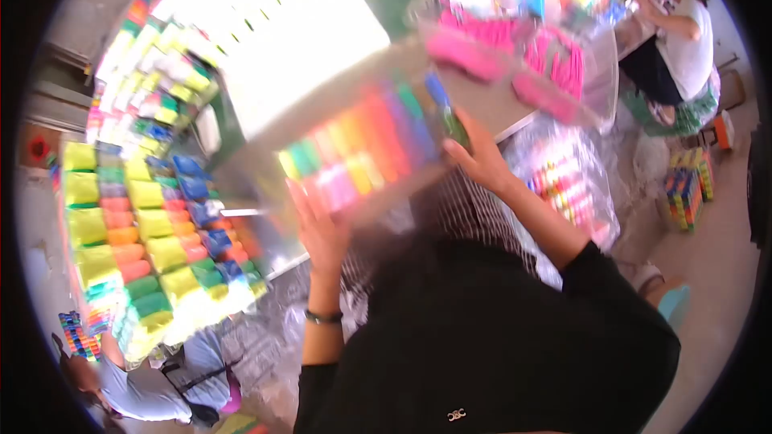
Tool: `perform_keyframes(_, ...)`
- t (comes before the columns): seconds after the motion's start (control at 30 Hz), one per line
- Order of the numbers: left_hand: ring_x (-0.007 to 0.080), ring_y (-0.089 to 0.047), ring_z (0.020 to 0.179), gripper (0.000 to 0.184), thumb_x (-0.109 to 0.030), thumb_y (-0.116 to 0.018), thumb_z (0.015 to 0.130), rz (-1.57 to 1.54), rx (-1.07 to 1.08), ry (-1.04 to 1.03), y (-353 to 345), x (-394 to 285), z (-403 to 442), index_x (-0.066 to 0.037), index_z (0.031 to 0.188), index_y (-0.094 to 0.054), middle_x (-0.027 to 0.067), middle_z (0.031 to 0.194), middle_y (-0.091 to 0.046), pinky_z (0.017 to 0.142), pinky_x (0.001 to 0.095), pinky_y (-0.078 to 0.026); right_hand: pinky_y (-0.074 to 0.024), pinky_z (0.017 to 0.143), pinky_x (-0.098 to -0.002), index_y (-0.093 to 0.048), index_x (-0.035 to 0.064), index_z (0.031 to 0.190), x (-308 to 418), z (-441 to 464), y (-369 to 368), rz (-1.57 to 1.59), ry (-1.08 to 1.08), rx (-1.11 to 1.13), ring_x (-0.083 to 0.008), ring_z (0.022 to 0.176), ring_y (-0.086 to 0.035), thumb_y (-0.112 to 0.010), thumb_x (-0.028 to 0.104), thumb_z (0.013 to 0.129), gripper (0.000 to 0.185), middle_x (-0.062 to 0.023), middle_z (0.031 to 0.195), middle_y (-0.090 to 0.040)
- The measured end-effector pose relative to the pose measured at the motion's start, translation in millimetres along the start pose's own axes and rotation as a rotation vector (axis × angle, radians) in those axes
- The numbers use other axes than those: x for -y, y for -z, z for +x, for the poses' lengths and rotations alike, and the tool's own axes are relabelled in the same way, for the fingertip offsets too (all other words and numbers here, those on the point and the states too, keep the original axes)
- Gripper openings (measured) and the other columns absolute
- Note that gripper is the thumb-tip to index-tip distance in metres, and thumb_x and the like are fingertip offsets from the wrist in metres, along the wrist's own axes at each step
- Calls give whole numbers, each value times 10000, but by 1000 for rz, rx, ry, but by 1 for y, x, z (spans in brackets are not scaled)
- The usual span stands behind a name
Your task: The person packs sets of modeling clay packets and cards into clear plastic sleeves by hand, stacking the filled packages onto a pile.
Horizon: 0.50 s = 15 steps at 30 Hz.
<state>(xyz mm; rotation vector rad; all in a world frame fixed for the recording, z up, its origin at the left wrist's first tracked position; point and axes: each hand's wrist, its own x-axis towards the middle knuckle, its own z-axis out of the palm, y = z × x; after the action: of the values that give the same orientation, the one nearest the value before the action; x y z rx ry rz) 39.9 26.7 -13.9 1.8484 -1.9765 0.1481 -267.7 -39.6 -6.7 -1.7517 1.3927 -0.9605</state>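
Observation:
In the head view a blurred block of many-coloured packets [362, 145] lies over the brown work surface in front of me, its rows running from yellow and pink to orange, red and blue. My left hand [322, 229] rests against its near left edge with fingers stretched out; a dark band circles the wrist. To the right of the block, my right hand [476, 153] has its thumb and fingers around a blue and green elongated thing [442, 104], too smeared to name. The fingertips there are partly hidden.
A clear plastic bin [599, 96] with pink pieces stands at the back right. Below it lies a clear bag of colourful items [563, 185]. Rows of yellow, orange and green packets [165, 253] cover the left table. One person [683, 40] sits far right, another [153, 386] lower left.

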Motion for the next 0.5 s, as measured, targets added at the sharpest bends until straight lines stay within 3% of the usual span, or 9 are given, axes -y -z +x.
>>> perform_keyframes(0.1, 429, -312, 1305, 844, -303, -772, 700, -138, -18, 126, 15, 11, 7, -5, 1369, -353, 248, 1437, -283, 1007, 453, -369, -342, 1028, -397, -231, 17, 1435, 45, 16, 49, 1099, -112, 173, -259, 1253, -431, -527, 341, 930, 669, -169, 1387, -417)
perform_keyframes(0.17, 355, -501, 1110, 683, -204, -751, 714, -303, -86, 94, 16, 21, 11, 14, 1283, -442, 212, 1229, -493, 880, 415, -462, -346, 1019, -406, -188, 48, 1455, 68, 17, 49, 1095, 150, 220, -233, 1256, -429, -542, 359, 917, 715, -158, 1388, -422)
perform_keyframes(0.2, 318, -587, 983, 623, -183, -748, 713, -500, -123, 115, 16, 14, 12, 27, 1238, -487, 199, 1129, -560, 774, 393, -525, -339, 1028, -412, -150, 55, 1464, 72, 20, 48, 682, 230, 263, -246, 1257, -422, -583, 322, 897, 761, -162, 1432, -357)
perform_keyframes(0.27, 226, -637, 756, 537, -134, -736, 737, -1045, 279, 521, 16, -2, 9, 41, 1184, -496, 150, 991, -609, 622, 337, -537, -304, 1056, -422, -132, 35, 1460, 60, 22, 11, 666, 152, 439, -257, 1295, -360, -638, 254, 862, 813, -149, 1461, -285)
perform_keyframes(0.3, 173, -617, 643, 465, -114, -691, 796, -1416, 308, 461, 39, -32, 18, 34, 1179, -471, 113, 908, -617, 541, 306, -524, -285, 1071, -426, -120, 20, 1457, 62, 23, -7, 767, 99, 549, -262, 1319, -319, -666, 211, 843, 843, -138, 1471, -251)
perform_keyframes(0.37, 189, -645, 715, 437, -135, -600, 881, -1604, 233, 386, 51, -48, 28, 29, 1242, -417, 125, 930, -620, 581, 315, -538, -301, 1061, -423, -107, 20, 1455, 55, 25, -27, 296, 378, 415, -239, 1312, -322, -666, 190, 846, 844, -117, 1435, -299)
perform_keyframes(0.4, 212, -650, 783, 473, -255, -489, 947, -1721, 329, 238, 54, -33, 32, 25, 1306, -359, 147, 1041, -593, 692, 345, -545, -302, 1062, -409, -113, 16, 1454, 75, 34, -26, 451, 290, 453, -225, 1304, -329, -665, 196, 848, 839, -112, 1427, -312)
perform_keyframes(0.47, 205, -631, 787, 508, -312, -409, 973, -1717, 48, 357, 30, -18, 24, 24, 1346, -330, 117, 1001, -608, 725, 346, -518, -263, 1086, -372, -124, 9, 1456, 124, 61, -17, 627, 18, 575, -194, 1287, -336, -650, 261, 864, 831, -111, 1403, -354)
perform_keyframes(0.5, 192, -617, 771, 516, -325, -382, 983, -1548, 6, 325, 13, -2, 18, 25, 1359, -327, 95, 959, -621, 719, 338, -505, -419, 968, -342, -149, 24, 1459, 149, 81, -20, 573, -41, 524, -189, 1239, -393, -648, 308, 863, 827, -110, 1364, -406)
